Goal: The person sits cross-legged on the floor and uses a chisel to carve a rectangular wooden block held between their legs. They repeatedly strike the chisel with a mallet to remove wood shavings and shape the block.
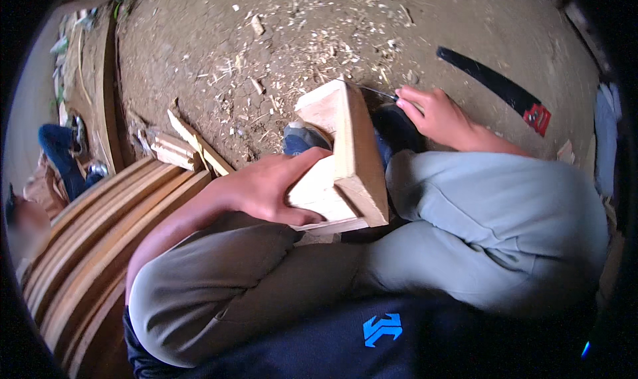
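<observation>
A pale wooden piece made of joined boards (359, 150) stands tilted between my knees, over my shoes. My left hand (266, 186) is closed round its left board, fingers over the far side and thumb on the near face. Beyond its far right corner, my right hand (435, 116) is closed on the dark handle of a thin metal tool (375, 90). The tool's slim shaft reaches left to the top end of the wood. Whether it is a blade or a rod I cannot tell.
A handsaw (495, 83) with a black blade and red handle lies on the dirt floor (199, 20) at the right. Wood shavings (259, 80) litter the ground ahead. Long planks (100, 239) and offcuts (176, 150) lie at my left. Another person (50, 186) is at the far left.
</observation>
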A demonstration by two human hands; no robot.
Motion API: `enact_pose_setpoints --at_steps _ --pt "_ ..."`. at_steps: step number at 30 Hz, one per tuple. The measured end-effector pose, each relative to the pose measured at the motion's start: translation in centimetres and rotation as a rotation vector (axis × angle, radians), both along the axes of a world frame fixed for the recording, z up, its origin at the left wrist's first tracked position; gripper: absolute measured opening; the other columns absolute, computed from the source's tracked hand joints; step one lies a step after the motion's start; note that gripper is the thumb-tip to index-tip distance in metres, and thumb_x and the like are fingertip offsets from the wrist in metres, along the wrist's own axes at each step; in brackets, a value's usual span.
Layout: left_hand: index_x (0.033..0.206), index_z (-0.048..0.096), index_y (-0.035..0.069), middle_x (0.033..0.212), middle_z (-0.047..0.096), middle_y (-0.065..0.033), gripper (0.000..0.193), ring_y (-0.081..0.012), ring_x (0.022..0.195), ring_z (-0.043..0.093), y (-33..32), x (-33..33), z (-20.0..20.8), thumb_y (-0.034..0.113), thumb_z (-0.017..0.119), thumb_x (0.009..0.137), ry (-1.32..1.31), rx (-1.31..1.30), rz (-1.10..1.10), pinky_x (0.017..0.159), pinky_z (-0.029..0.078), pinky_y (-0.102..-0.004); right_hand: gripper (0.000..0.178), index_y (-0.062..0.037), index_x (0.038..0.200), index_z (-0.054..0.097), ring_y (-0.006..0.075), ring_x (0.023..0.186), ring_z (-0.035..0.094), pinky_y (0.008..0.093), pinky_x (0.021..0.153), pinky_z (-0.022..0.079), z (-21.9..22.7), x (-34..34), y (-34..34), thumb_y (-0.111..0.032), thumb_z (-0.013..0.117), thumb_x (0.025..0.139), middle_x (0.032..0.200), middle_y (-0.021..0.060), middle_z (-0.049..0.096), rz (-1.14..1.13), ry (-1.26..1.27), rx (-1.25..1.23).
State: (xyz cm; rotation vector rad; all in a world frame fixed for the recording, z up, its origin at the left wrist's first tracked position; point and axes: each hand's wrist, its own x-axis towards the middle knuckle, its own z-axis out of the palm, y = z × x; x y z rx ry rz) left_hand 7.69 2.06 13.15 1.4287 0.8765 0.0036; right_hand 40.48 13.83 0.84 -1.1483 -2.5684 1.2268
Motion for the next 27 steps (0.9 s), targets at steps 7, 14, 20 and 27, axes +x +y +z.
enact_pose_setpoints --at_steps 7,14,20,27 --pt "0.120 0.046 0.002 0.102 0.068 -0.0258 0.063 -0.0454 0.100 0.067 0.4 0.6 0.0 0.039 0.082 0.082 -0.012 0.005 -0.060 0.083 0.052 -0.0520 0.020 -0.0030 0.115 0.065 0.0480 0.086 0.067 0.0533 0.069 0.054 1.5 -2.9 -0.8 -0.017 0.061 0.101 0.089 0.0295 0.068 0.023 -0.168 0.081" --pt "0.126 0.047 0.004 0.096 0.070 -0.0228 0.068 -0.0432 0.092 0.070 -0.9 0.0 -1.4 0.035 0.084 0.079 -0.030 0.166 -0.039 0.077 0.055 -0.0515 0.021 -0.0025 0.115 0.065 0.0468 0.094 0.068 0.0479 0.075 0.055 1.6 -4.8 0.4 -0.017 0.061 0.101 0.097 0.0285 0.069 -0.043 -0.142 0.013" --pt "0.121 0.048 0.005 0.093 0.069 -0.0227 0.063 -0.0445 0.090 0.069 -1.2 -0.1 -1.6 0.038 0.084 0.081 -0.093 0.186 0.014 0.075 0.053 -0.0519 0.022 -0.0050 0.115 0.067 0.0474 0.089 0.068 0.0515 0.070 0.056 1.6 -0.6 1.1 -0.019 0.064 0.099 0.092 0.0248 0.071 0.035 0.097 0.086" --pt "0.118 0.046 0.004 0.093 0.066 -0.0248 0.062 -0.0467 0.093 0.066 -0.6 0.2 -1.2 0.039 0.082 0.082 -0.055 0.190 -0.018 0.077 0.051 -0.0525 0.020 -0.0030 0.114 0.067 0.0464 0.092 0.069 0.0499 0.074 0.056 2.7 -2.9 0.9 -0.015 0.065 0.098 0.097 0.0269 0.071 0.032 -0.194 0.086"
